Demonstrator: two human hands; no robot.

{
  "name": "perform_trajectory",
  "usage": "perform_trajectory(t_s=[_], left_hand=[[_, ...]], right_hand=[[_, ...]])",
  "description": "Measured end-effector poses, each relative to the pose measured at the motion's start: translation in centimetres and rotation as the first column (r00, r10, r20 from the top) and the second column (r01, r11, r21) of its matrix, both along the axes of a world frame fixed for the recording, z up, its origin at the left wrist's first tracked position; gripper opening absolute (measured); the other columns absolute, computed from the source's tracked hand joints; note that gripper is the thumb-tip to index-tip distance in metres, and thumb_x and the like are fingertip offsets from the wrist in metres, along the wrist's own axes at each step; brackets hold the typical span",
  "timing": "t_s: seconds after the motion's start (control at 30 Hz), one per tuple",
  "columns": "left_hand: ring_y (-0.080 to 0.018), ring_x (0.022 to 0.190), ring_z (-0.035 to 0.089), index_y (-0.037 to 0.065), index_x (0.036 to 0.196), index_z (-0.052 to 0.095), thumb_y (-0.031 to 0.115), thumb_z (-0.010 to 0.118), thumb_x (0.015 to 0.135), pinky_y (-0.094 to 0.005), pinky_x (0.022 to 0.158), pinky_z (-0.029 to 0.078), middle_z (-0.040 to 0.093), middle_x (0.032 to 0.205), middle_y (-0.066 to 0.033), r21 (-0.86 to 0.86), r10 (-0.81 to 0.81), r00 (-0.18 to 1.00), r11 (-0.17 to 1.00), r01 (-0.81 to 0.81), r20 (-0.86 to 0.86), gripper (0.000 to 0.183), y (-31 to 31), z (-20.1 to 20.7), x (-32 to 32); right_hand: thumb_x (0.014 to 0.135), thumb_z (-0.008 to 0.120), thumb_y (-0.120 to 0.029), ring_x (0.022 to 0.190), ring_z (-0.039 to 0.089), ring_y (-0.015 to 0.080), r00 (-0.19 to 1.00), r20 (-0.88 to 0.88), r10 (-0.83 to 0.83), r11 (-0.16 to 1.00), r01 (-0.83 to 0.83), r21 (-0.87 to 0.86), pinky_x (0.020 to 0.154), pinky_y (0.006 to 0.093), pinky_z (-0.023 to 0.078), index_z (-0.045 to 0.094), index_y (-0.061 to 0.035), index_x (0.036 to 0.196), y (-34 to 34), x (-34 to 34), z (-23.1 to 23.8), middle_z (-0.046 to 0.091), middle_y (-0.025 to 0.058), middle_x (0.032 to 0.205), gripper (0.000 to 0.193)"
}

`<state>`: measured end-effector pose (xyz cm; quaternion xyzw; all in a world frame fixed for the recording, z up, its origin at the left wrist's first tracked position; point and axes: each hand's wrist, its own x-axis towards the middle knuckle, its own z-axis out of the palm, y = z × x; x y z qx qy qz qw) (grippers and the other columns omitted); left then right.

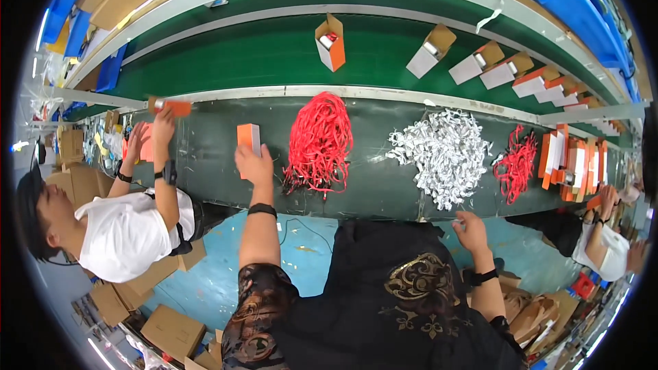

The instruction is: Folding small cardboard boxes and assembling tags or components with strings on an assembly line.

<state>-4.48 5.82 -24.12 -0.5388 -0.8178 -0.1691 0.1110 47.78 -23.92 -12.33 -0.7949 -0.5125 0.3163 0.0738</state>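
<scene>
Left hand (254, 164) closed around small upright orange-and-white cardboard box (249, 140), long axis vertical, on dark workbench (384, 185). Right hand (471, 227) loosely curled at bench edge, contents not discernible, nearer the heap of white folded paper slips (442, 154); pile of red cords (319, 138) between.

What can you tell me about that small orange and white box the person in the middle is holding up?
The small box is a narrow carton, seemingly thin cardboard, with an orange front face and a white or pale grey side. It stands upright and looks closed; its top flaps are hard to make out. The left hand grips its lower part from below, fingers wrapped around it, holding it over the dark worktable, left of the heap of red cords. Nothing else touches it.
</scene>
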Motion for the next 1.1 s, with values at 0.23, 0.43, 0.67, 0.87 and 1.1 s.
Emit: perform_trajectory(t_s=[0.23,0.43,0.67,0.87,1.1], left_hand=[[-0.0302,0.087,0.062,0.012,0.091,0.074,0.039,0.075,0.078,-0.0427,0.081,0.049,0.068,0.087,-0.0092,0.029,-0.652,0.686,0.731,0.682,0.323,0.030,0.5,3.1,11.7],[-0.0298,0.071,0.061,0.013,0.093,0.073,0.042,0.073,0.081,-0.0433,0.073,0.050,0.066,0.076,-0.0093,-0.263,-0.437,0.742,0.741,0.617,0.509,0.031,2.1,1.4,15.5],[-0.0039,0.063,0.047,0.003,0.095,0.068,0.023,0.055,0.101,-0.0210,0.056,0.036,0.053,0.067,0.0045,0.354,-0.426,0.087,0.835,0.422,0.901,0.025,-2.7,20.7,15.8],[-0.0019,0.056,0.042,-0.002,0.099,0.068,0.021,0.055,0.100,-0.0189,0.052,0.031,0.050,0.064,0.0048,0.490,-0.611,-0.043,0.589,0.642,0.791,0.026,-6.4,34.7,17.5],[-0.0025,0.058,0.041,-0.001,0.095,0.068,0.023,0.055,0.100,-0.0199,0.053,0.031,0.049,0.063,0.0053,0.055,-0.520,0.215,0.455,0.889,0.827,0.027,-9.5,39.2,25.2]], right_hand=[[0.081,0.072,-0.020,0.084,0.066,0.0314,0.997,-0.034,0.065,0.998,-0.065,0.009,0.076,0.0410,0.053,0.066,-0.0050,0.111,-0.2,-1.1,0.0,0.068,0.0157,0.099,0.034],[0.081,0.072,-0.020,0.086,0.066,0.0321,0.992,-0.031,0.122,0.990,-0.119,0.082,0.077,0.0412,0.052,0.066,-0.0042,0.111,-0.2,0.5,-0.3,0.068,0.0157,0.099,0.034],[0.082,0.071,-0.021,0.102,0.064,0.0353,0.996,-0.075,0.049,0.998,-0.045,0.053,0.088,0.0430,0.051,0.068,-0.0039,0.108,-2.1,4.3,-1.4,0.069,0.0156,0.108,0.032],[0.083,0.070,-0.021,0.102,0.064,0.0344,0.972,-0.029,0.233,0.955,-0.223,0.195,0.088,0.0437,0.051,0.069,-0.0048,0.106,1.1,5.5,-1.3,0.069,0.0147,0.106,0.029],[0.075,0.081,-0.038,0.122,0.053,0.0357,0.889,-0.090,0.450,0.514,-0.175,0.840,0.100,0.0425,0.045,0.052,-0.0048,0.135,12.5,-0.7,13.9,0.053,0.0178,0.136,0.074]])
